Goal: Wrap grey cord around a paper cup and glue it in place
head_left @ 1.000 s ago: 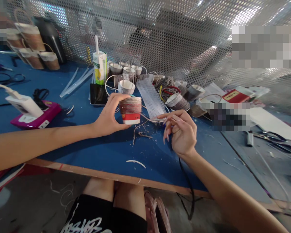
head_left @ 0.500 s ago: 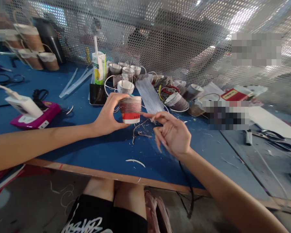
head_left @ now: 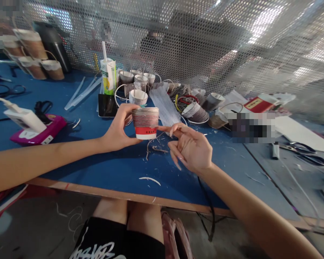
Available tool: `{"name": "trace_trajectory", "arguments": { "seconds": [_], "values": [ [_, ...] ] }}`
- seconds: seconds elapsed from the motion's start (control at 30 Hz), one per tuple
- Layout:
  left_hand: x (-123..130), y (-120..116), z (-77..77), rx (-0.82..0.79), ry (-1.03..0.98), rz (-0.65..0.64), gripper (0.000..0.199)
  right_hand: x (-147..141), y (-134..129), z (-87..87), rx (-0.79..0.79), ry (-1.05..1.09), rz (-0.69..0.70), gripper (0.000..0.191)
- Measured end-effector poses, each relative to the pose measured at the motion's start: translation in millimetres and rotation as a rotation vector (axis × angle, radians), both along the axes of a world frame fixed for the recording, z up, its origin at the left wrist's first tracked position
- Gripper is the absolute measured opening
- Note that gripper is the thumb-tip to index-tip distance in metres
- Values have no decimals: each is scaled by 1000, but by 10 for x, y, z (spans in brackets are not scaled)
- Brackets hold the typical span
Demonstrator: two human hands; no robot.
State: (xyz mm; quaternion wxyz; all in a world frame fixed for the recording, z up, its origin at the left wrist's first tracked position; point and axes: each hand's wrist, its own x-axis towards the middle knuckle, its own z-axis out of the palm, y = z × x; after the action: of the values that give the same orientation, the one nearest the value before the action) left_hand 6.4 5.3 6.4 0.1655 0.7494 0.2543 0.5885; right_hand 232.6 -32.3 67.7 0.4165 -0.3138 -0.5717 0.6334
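My left hand [head_left: 121,126] grips a paper cup [head_left: 146,135] by its left side, thumb low and fingers near the rim. The cup is upright, held above the table. Its upper part is wound with brownish-grey cord [head_left: 144,118]; a red band with dark lettering and a white base show below. My right hand [head_left: 190,147] is to the right of the cup, palm partly up. Its index finger reaches the cup's side at the lowest windings. Thumb and index look pinched on the cord, though the strand between them is mostly hidden. The other fingers curl loosely.
Behind the cup stand several cord-wrapped cups [head_left: 138,97], a drink carton [head_left: 108,76] and a phone [head_left: 107,106]. A magenta power strip [head_left: 39,130] lies left, scissors [head_left: 304,149] right. Cord scraps [head_left: 149,180] litter the blue table [head_left: 110,165]. A perforated metal screen [head_left: 178,46] rises behind.
The cup has turned slightly in my left hand, so more of the lettering shows. My right hand keeps nearly the same place beside it. The view has shifted slightly.
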Motion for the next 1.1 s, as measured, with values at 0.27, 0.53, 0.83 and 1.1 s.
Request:
{"name": "trace_trajectory", "arguments": {
  "seconds": [0.27,0.53,0.83,1.1],
  "values": [
    [-13,24,-21,-23,-5,-41,71,34,21,23,78,-22,-305,21],
    [24,37,-57,-31,-22,-120,73,-24,-58,64,-25,-32,38,26],
    [-6,44,-54,-12,-4,-136,75,70,66,10,18,37,-346,19],
    [-4,45,-58,-45,-26,-235,72,-13,-92,62,31,11,49,27]
  ]
}}
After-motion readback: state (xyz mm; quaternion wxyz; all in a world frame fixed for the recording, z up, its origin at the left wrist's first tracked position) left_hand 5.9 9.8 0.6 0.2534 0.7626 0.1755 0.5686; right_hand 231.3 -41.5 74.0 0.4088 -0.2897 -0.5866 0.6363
